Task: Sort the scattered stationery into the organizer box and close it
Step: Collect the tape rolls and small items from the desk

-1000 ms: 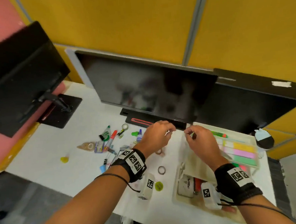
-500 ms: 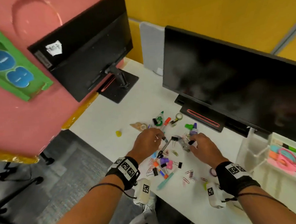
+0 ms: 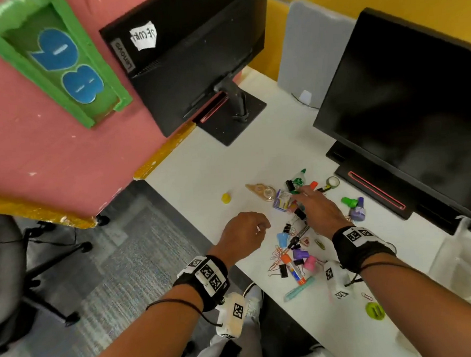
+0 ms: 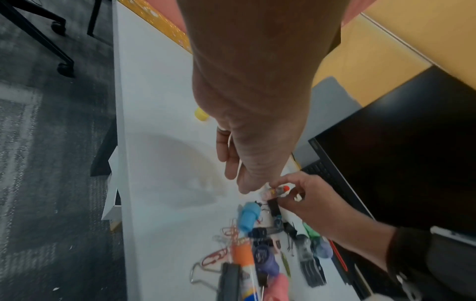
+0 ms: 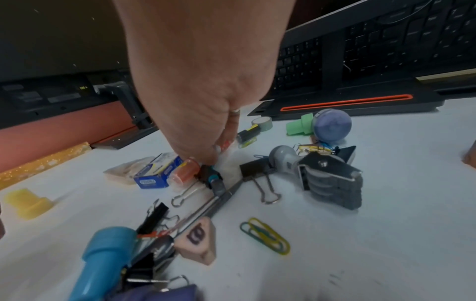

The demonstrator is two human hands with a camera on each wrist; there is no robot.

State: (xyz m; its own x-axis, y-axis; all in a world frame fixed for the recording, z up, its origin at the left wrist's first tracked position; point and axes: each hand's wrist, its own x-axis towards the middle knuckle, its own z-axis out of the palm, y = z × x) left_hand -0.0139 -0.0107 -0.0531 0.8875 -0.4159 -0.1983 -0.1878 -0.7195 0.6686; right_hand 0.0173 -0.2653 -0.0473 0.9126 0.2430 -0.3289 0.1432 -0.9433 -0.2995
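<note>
Fingers of your left hand [image 3: 243,234] are curled at the desk edge; whether they hold anything is unclear. Farther in, your right hand [image 3: 317,212] pinches the orange-capped clear marker [image 5: 184,171], lying crosswise beside the blue staple box [image 5: 157,173].

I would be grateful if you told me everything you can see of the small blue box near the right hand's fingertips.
The small blue box is a cardboard-looking carton, blue and white with print too blurred to read. It lies on its side on the white desk, closed as far as shows. A clear tape dispenser lies just behind it, and an orange-capped marker lies against its end. The right hand reaches down beside it, fingertips at the marker, not on the box.
</note>
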